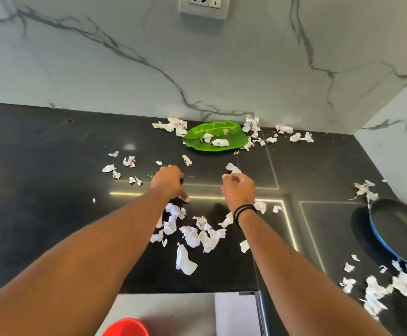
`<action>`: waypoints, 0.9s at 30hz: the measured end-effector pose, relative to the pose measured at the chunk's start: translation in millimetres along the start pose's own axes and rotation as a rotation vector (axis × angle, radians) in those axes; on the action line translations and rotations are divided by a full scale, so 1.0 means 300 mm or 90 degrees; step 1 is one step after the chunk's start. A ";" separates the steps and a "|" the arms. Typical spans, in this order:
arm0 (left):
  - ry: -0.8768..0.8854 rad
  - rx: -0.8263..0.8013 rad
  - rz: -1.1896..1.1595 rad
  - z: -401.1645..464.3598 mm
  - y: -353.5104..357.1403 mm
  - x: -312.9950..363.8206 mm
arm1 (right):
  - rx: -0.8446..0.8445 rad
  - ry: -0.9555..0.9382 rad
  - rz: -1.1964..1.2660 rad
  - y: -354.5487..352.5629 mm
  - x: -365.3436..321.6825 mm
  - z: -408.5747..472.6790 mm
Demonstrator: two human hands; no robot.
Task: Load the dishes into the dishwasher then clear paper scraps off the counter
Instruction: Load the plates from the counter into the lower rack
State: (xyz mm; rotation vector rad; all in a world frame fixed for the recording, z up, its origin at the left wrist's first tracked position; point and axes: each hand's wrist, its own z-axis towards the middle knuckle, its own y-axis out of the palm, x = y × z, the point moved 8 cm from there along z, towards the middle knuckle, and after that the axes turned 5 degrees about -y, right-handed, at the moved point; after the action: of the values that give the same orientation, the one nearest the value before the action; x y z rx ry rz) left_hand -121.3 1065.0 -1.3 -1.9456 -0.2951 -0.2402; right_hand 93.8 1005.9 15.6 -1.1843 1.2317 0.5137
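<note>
White paper scraps (pixel 199 235) are scattered over the black worktop (pixel 52 214). The thickest cluster is found just behind the two hands, between the forearms, with one longer crumpled piece (pixel 184 260) lying with its long axis roughly front to back, its narrow end pointed toward the wall. Smaller scraps (pixel 125 166) are spread to the left of the left hand, and one scrap (pixel 187 160) lies just ahead of it.

The left hand (pixel 169 181) is held palm-down over the worktop with its fingers curled; a dark object seems to be enclosed beneath it, but what is gripped cannot be told. The right hand (pixel 238 190) is raised beside it with the fingers curled, and a small white scrap (pixel 232 169) is seen at its fingertips; whether it is pinched or merely lies beyond cannot be told. Dark bands (pixel 245 210) are worn on the right wrist.

Ahead of both hands, against the marbled wall (pixel 197 69), a green leaf-shaped plate (pixel 195 139) is set with its long axis running left to right; two scraps (pixel 219 142) are carried on it and more are piled at either end. Far to the right of the right hand, a blue-sided pan (pixel 398 231) rests on the worktop, with further scraps (pixel 377 291) strewn below it. A red container (pixel 127 327) is partly visible below the worktop edge.
</note>
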 end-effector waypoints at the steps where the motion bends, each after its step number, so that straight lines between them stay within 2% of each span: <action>1: -0.005 0.002 -0.002 0.006 -0.002 -0.001 | -0.017 0.028 0.028 0.035 0.035 0.039; 5: -0.022 -0.010 0.005 0.030 0.005 0.002 | -0.066 0.129 0.099 0.206 0.150 0.200; 8: -0.015 -0.021 0.041 0.042 0.008 0.015 | -0.093 0.189 0.161 0.303 0.090 0.211; 13: -0.017 -0.035 0.071 0.063 0.016 0.024 | -0.074 0.299 0.326 0.438 0.060 0.316; 22: -0.021 -0.055 0.086 0.090 0.035 0.021 | -0.170 0.408 0.526 0.543 0.008 0.393; 24: -0.015 -0.049 0.081 0.091 0.035 0.022 | -0.152 0.401 0.532 0.541 0.005 0.396; 27: -0.015 -0.041 0.077 0.091 0.041 0.016 | -0.087 0.365 0.433 0.510 0.018 0.381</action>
State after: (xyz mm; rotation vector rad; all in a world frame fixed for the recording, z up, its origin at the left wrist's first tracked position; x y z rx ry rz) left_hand -112.0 1086.3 -20.9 -2.0233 -0.1854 -0.1492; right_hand 18.2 1162.1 -64.3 -1.0364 2.1482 0.7937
